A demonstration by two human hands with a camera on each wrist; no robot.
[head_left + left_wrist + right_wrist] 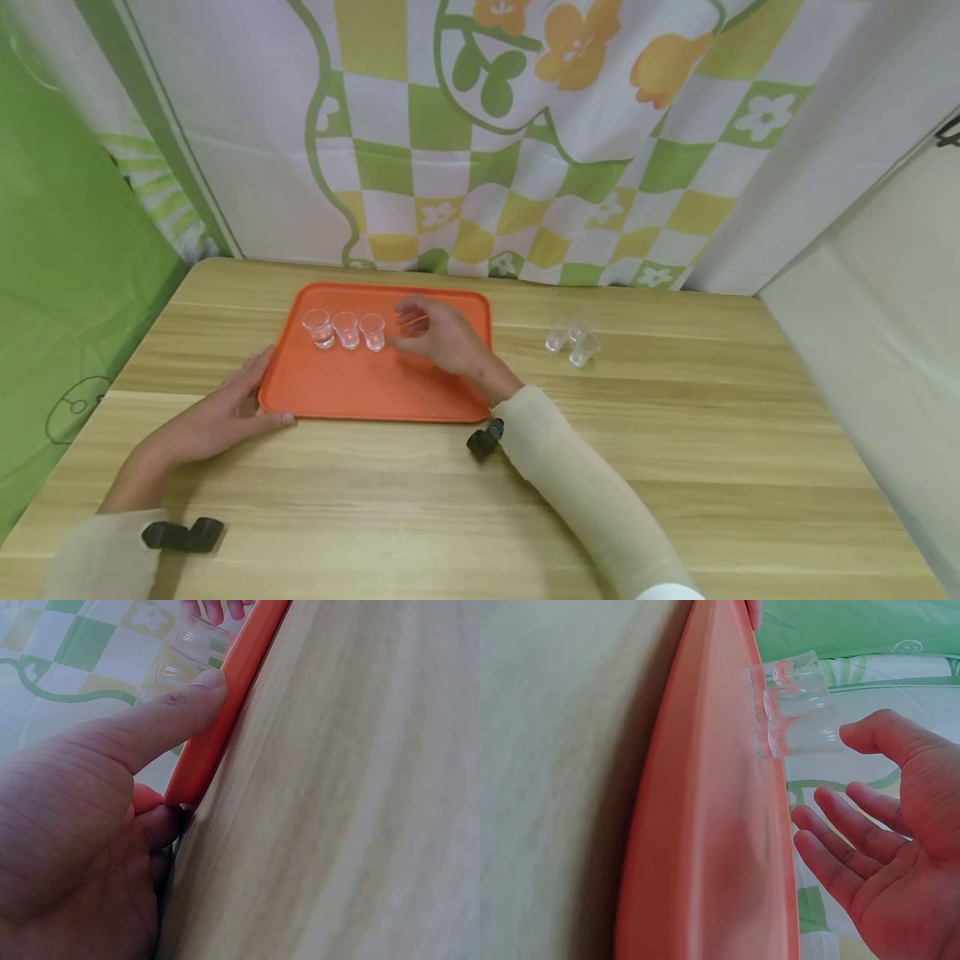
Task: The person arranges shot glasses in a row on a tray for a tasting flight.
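Three small clear shot glasses stand upright in a row on the orange tray (pixel 360 392), toward its back left. The right hand (pixel 442 333) is over the tray beside the rightmost shot glass (pixel 372 333), its fingers loosely bent and spread with nothing between them. Its thumb tip is right by that glass in the right wrist view. At the tray's front left corner is the left hand (pixel 213 421), fingers extended along the left side and thumb (pixel 199 694) against the front edge.
A second group of three clear small glasses (pixel 584 351) stands close together on the wooden table (pixel 675 433), right of the tray. Behind the table hangs a checked, flowered curtain (pixel 495 183). A green cloth (pixel 67 275) hangs on the left side.
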